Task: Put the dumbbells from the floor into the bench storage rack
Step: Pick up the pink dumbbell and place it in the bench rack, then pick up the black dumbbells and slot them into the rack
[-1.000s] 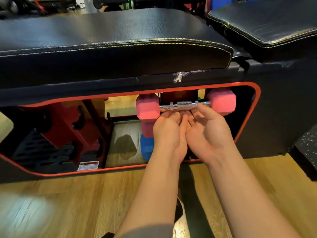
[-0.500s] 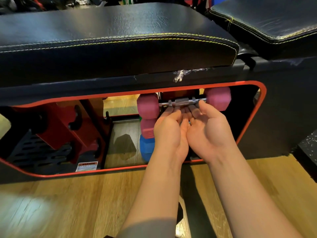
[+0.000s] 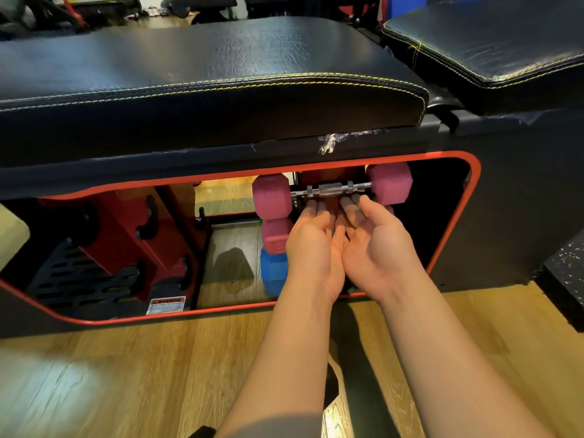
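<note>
A dumbbell with pink heads and a chrome handle lies level at the top of the red rack inside the bench opening. My left hand and my right hand are side by side just under the handle, palms up, fingers spread, holding nothing. The whole handle shows above my fingertips. Below the left pink head sit another pink dumbbell head and a blue dumbbell head; the rest of those two is hidden behind my hands.
The black padded bench seat overhangs the red-rimmed storage opening. A second red rack with hooks and a warning label fills the left side. Wooden floor lies in front; a black speckled mat lies at right.
The dumbbell rose slightly and settled on the top of the rack. My fingers, which touched the handle before, have dropped away below it.
</note>
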`<action>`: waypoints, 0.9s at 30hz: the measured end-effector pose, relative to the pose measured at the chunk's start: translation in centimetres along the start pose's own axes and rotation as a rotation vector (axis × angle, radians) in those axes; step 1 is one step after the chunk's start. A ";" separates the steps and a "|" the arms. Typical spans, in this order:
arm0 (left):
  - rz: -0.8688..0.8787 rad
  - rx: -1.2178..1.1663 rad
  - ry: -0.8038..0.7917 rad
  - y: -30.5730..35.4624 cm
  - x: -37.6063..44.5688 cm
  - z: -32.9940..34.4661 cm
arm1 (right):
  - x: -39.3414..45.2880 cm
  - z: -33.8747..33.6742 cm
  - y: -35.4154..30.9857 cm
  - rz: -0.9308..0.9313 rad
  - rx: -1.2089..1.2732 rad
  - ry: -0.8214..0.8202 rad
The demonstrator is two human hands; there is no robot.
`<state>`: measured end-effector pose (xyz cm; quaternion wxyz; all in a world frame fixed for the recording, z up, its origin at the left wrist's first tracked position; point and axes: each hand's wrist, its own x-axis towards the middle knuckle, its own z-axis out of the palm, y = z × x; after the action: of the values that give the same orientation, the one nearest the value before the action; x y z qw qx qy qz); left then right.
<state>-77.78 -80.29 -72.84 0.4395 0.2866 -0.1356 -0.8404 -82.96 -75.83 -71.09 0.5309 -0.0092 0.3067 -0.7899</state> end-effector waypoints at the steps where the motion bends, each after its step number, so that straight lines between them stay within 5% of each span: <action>1: -0.001 0.014 -0.008 0.1 -0.3 0.0 | -0.1 0.0 0.1 -0.002 0.000 0.009; 5: 0.028 0.126 0.011 0.2 -1.4 -1.3 | -0.2 -1.0 1.8 0.004 -0.054 0.056; 12: 0.181 0.253 0.459 -2.7 -5.1 -9.4 | -1.9 -5.7 9.6 0.222 -0.413 0.278; 16: 0.166 0.347 0.727 -4.0 -8.4 -14.6 | -4.7 -8.0 13.7 0.373 -0.760 0.266; 23: -0.071 0.270 1.033 -5.4 -13.1 -21.1 | -7.5 -10.1 18.4 0.647 -1.281 0.150; 27: -0.148 0.174 1.147 -5.0 -13.8 -22.7 | -9.3 -11.7 21.1 0.710 -1.239 0.235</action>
<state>-61.26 -65.62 -88.40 0.3576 0.7395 0.0756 -0.5652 -65.34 -67.62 -88.13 0.6164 -0.1231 0.7376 -0.2468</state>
